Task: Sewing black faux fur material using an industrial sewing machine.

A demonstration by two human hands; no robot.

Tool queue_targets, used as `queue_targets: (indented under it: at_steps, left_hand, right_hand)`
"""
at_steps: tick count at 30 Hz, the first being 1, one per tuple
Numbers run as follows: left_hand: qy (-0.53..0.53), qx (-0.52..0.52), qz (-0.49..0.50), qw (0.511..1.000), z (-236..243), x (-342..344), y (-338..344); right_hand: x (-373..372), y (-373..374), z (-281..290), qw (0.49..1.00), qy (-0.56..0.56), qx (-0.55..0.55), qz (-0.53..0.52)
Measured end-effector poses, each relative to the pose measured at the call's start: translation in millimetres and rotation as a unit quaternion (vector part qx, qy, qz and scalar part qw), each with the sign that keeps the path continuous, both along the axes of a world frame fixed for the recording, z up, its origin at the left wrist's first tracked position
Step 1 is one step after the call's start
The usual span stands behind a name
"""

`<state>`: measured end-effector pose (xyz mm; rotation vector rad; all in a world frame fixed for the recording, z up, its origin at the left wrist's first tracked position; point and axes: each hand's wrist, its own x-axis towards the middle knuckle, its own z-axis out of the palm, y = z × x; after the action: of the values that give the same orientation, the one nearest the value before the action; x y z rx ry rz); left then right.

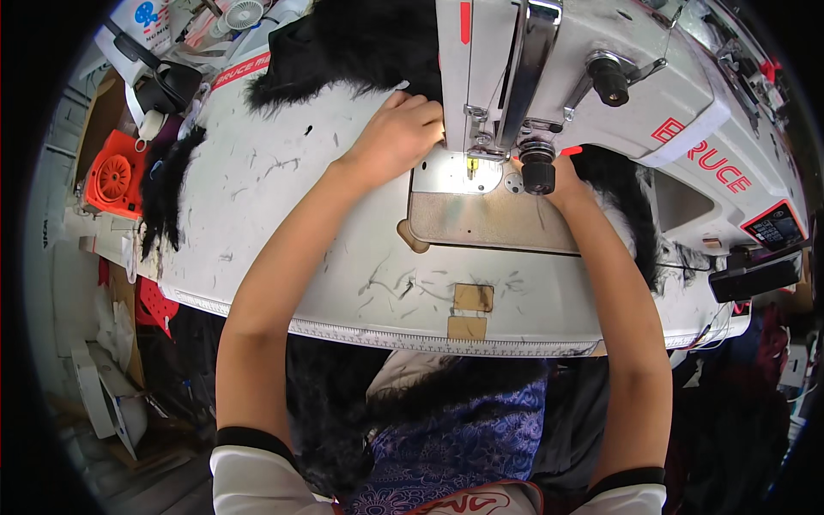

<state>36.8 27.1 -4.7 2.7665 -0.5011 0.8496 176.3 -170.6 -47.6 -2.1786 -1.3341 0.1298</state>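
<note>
A white sewing machine (566,77) stands over the table, its needle area (472,163) lit above a metal plate. My left hand (399,133) is left of the machine head, its fingers curled closed at the near edge of a black furry fabric (343,47). Its fingertips are partly hidden by the machine head. My right hand (560,176) reaches behind the machine's black tension knob (538,167); its fingers are hidden. Beside my right forearm, more black fur (622,193) lies under the machine arm. No fabric shows on the plate in front of the needle.
Loose black fibres dot the white tabletop (343,266), which has a ruler strip (378,336) along its front edge. Further left are a strip of black fur (167,189) and an orange device (114,174). Black furry cloth (330,412) and patterned blue cloth (463,446) lie below the table edge.
</note>
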Motion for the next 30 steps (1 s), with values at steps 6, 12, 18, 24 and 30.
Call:
queue_targets:
  at_steps: [6, 12, 18, 24, 30]
  left_hand:
    - [-0.049, 0.229, -0.045, 0.971, 4.9, -17.1, 1.9]
    - [-0.068, 0.227, -0.070, 0.969, 1.0, -36.7, -15.7]
    - [-0.039, 0.186, -0.034, 0.981, 0.0, -44.3, -39.4]
    - [0.055, 0.075, -0.017, 0.995, -2.0, -48.9, -46.4]
    - [0.080, -0.023, -0.013, 0.996, -5.2, -49.0, -51.0]
  right_hand:
    - [-19.7, -15.4, 38.5, 0.984, -0.164, -0.062, -0.033]
    - [-18.5, -30.6, 37.4, 0.947, -0.274, 0.097, 0.138]
    - [-23.8, -42.6, 44.1, 0.938, -0.310, 0.093, 0.122]
    - [-23.7, -36.0, 50.1, 0.911, -0.302, 0.031, 0.278]
    - [-38.1, -29.9, 37.1, 0.942, -0.289, 0.064, 0.161]
